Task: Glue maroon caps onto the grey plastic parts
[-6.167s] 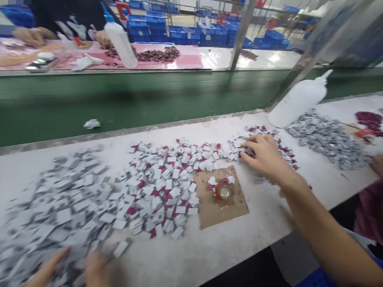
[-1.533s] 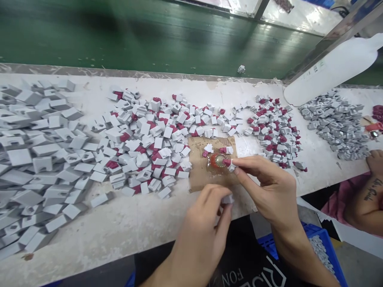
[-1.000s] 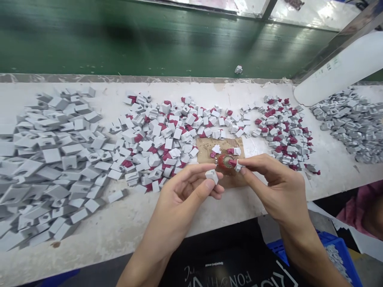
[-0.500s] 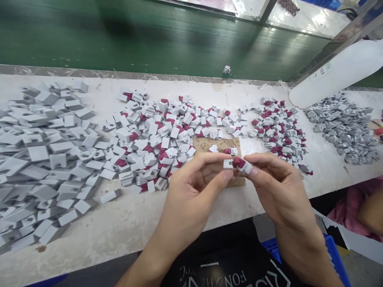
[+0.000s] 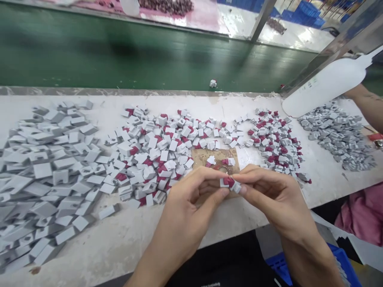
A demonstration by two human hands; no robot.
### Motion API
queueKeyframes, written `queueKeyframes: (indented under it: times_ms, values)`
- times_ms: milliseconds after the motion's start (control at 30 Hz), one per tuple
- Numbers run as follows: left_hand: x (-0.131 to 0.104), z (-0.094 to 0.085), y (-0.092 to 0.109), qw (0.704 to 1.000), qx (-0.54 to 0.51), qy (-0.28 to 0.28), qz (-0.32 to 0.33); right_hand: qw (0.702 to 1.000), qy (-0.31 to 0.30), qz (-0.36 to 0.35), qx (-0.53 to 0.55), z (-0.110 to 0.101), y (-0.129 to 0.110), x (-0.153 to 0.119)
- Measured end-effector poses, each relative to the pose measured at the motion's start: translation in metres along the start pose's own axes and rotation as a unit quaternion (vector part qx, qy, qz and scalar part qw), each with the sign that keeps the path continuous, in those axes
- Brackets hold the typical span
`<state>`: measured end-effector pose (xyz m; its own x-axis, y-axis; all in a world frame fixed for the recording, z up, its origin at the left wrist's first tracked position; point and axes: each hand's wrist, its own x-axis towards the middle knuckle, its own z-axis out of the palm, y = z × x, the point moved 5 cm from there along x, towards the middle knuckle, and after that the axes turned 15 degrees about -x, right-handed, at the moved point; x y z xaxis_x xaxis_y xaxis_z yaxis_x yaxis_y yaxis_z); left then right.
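My left hand (image 5: 191,203) pinches a small grey block (image 5: 224,183) between thumb and forefinger. Between the thumb and fingers of my right hand (image 5: 273,195) is a grey piece with a dark red part (image 5: 229,181). The two pieces touch, the red part lying against the grey block. Just beyond my fingertips a brown cardboard piece (image 5: 199,156) lies on the table, with a few grey and red pieces on it.
Loose grey blocks (image 5: 42,170) heap at the left, mixed grey-and-red pieces (image 5: 164,155) in the middle. A white bottle (image 5: 323,85) leans near a metal post at right. Behind runs a green belt (image 5: 149,59). Another person's arm (image 5: 366,104) reaches in at far right.
The red part in my right hand has moved left to meet the grey block in my left hand. The view has tilted up, and another person's arm now shows at right.
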<state>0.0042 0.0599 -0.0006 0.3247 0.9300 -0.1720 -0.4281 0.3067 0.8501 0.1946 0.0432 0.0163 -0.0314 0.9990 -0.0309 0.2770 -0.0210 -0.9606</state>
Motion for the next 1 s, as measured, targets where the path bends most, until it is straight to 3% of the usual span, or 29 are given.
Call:
queueKeyframes:
  times_ms: [200, 300, 367, 433, 467, 567, 633, 700, 800, 900, 1000]
  values:
    - [0.001, -0.014, 0.036, 0.99, 0.137, -0.011, 0.044, 0.994, -0.092, -0.036, -0.038, 0.007, -0.023, 0.024]
    - [0.005, -0.024, 0.069, 0.962, 0.258, 0.0, 0.093, 0.977, -0.113, -0.086, -0.157, 0.005, -0.035, 0.072]
    - [0.014, -0.031, 0.094, 0.927, 0.349, 0.017, 0.134, 0.958, -0.069, -0.105, -0.257, 0.0, -0.036, 0.126]
    - [0.033, -0.035, 0.114, 0.891, 0.422, 0.043, 0.16, 0.92, 0.014, -0.088, -0.382, -0.006, -0.033, 0.188]
    - [0.047, -0.036, 0.122, 0.879, 0.444, 0.056, 0.165, 0.912, 0.026, -0.083, -0.4, -0.003, -0.029, 0.217]
    - [0.106, -0.042, 0.133, 0.87, 0.466, 0.09, 0.135, 0.904, 0.02, -0.084, -0.418, 0.014, -0.019, 0.288]
    - [0.151, -0.047, 0.134, 0.868, 0.473, 0.118, 0.095, 0.902, 0.001, -0.086, -0.423, 0.027, -0.014, 0.315]
    - [0.19, -0.053, 0.134, 0.86, 0.484, 0.141, 0.075, 0.902, -0.012, -0.081, -0.423, 0.035, -0.011, 0.327]
    - [0.234, -0.063, 0.128, 0.855, 0.494, 0.155, 0.041, 0.911, -0.006, -0.07, -0.405, 0.033, -0.013, 0.323]
    - [0.262, -0.067, 0.116, 0.858, 0.493, 0.142, -0.004, 0.931, 0.009, -0.066, -0.359, 0.019, -0.018, 0.298]
    - [0.28, -0.065, 0.107, 0.857, 0.498, 0.125, -0.034, 0.952, 0.002, -0.059, -0.3, 0.005, -0.024, 0.258]
